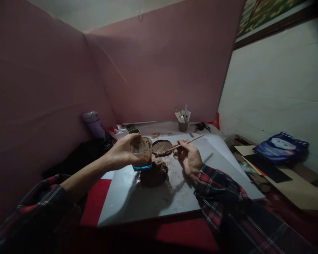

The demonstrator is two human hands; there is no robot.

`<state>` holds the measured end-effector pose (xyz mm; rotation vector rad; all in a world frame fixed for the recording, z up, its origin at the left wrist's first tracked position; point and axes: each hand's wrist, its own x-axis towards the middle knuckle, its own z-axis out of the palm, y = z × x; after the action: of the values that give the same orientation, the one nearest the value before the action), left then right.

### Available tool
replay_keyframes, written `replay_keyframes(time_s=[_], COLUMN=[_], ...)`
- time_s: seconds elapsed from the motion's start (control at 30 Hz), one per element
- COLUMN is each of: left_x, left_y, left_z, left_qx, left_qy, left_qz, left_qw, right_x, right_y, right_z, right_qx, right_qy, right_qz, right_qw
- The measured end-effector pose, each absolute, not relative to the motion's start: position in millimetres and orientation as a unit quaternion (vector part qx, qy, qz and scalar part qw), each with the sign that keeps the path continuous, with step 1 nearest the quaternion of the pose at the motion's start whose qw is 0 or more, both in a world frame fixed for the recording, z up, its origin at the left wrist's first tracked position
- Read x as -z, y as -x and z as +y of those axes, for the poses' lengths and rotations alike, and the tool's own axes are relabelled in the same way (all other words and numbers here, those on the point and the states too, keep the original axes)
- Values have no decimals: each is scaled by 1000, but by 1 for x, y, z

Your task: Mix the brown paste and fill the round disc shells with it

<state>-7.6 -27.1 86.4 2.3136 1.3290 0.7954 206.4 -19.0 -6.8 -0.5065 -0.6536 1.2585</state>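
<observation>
My left hand is wrapped round a mud-smeared glass with a blue base, held above the board. Between the fingers of my right hand is a thin wooden stick; its lower left end reaches the edge of a round brown clay piece. Whether the stick touches the clay, I cannot tell. Nearer to me, partly behind and below the glass, a dark lump of clay sits on the grey board. Wet brown smears surround it.
At the back stand a cup of tools and two small dark pots. A rolled purple item leans at the left. A blue bag lies on cardboard at the right.
</observation>
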Motion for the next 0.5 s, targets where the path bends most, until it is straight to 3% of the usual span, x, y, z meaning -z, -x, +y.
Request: replay_keyframes(time_s=[0.23, 0.5], left_x=[-91, -84], left_y=[11, 19], left_z=[-35, -43], left_qx=[-292, -334], left_qy=[-841, -806], left_qz=[451, 486], left_qw=[58, 58], right_x=[6, 6], right_y=[-208, -208], right_z=[-19, -20], right_qx=[-569, -567], right_qy=[247, 258], right_qz=[-272, -270], right_qw=[736, 734])
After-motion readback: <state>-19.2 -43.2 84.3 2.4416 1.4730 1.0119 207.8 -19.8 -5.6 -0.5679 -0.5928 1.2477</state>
